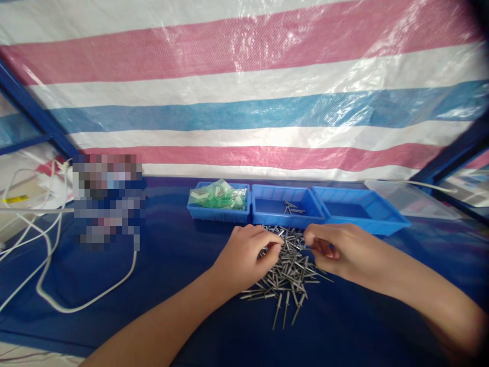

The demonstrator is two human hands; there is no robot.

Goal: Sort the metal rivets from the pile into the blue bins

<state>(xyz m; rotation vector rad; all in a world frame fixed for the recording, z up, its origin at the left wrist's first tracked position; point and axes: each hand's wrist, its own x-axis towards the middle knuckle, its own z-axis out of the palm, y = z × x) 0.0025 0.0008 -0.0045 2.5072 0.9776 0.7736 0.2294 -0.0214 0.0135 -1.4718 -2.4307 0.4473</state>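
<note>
A heap of silver blind rivets (pixel 288 270) lies on the blue tabletop, with several strays pointing toward me at its near edge. Over the heap's left side is my left hand (pixel 246 255), its fingers curled and the thumb close to the index fingertip. My right hand (pixel 336 247) is at the heap's right side, fingers bent in toward the thumb. Both hands are closed, but whatever is between the fingertips is too small or hidden to make out. Just behind the heap, the middle blue bin (pixel 288 218) has several rivets (pixel 293 208) on its floor.
A left blue bin (pixel 217 214) contains green-tinted plastic bags (pixel 219 196). The right blue bin (pixel 367 224) stands beside the middle one, near a clear plastic sheet (pixel 412 199). White cables (pixel 49 295) and a pixelated patch are at left. Striped sheeting (pixel 244 117) hangs behind.
</note>
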